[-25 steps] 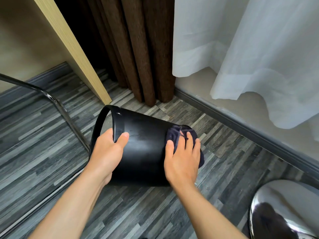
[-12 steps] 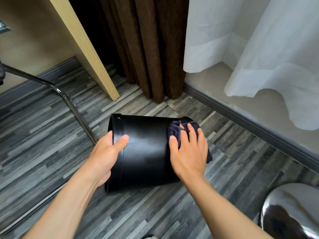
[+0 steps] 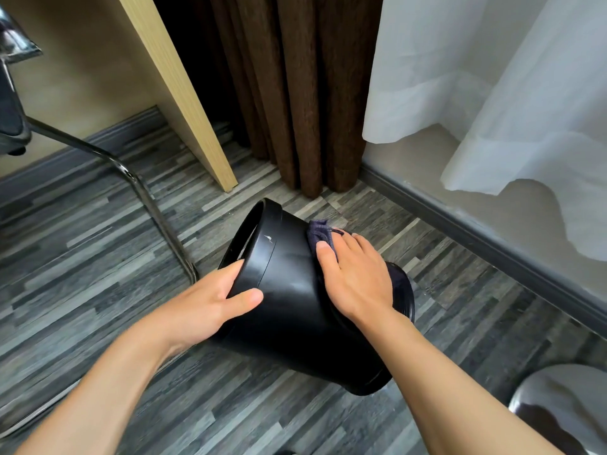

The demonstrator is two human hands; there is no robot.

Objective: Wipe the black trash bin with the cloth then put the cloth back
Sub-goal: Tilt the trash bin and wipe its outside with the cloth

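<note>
Gripping the rim (image 3: 273,224), left hand (image 3: 203,307) has swung the glossy black plastic bin (image 3: 289,323) toward eleven o'clock, giving flat right hand's (image 3: 358,284) navy cloth (image 3: 320,232) fresh wall.

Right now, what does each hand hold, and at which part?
The left hand grips the black trash bin at its rim, thumb outside. The right hand holds nothing; its flat fingers press the cloth on the bin's side.

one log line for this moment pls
step: wiping | bin: tipped over | left hand: grips rim | right hand: presses cloth on bin side | cloth return: not yet done
</note>
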